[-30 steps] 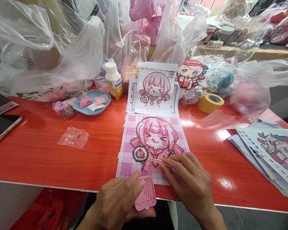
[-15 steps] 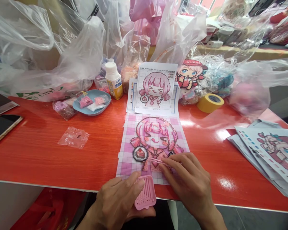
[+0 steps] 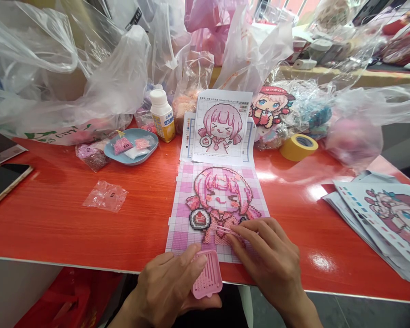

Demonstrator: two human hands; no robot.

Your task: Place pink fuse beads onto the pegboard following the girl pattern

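A small pink ribbed tray point(image 3: 207, 275) with beads in its grooves is held in my left hand point(image 3: 167, 284) at the table's front edge. Pinched in my right hand point(image 3: 269, 255) are pink tweezers point(image 3: 227, 229), their tips over the lower part of a bead picture point(image 3: 222, 200). The picture shows a pink-haired figure with a round cake emblem and lies on a pink-and-white checked board point(image 3: 181, 234). Behind the board leans a printed pattern sheet point(image 3: 222, 127) of the same figure. My right fingers hide the picture's lower right part.
On the left are a blue plate point(image 3: 146, 157) with bead bags, a clear bag point(image 3: 105, 196) and a phone point(image 3: 7, 182). A white bottle point(image 3: 162, 114), yellow tape point(image 3: 299, 146) and plastic bags stand behind. Printed sheets point(image 3: 389, 218) lie at the right.
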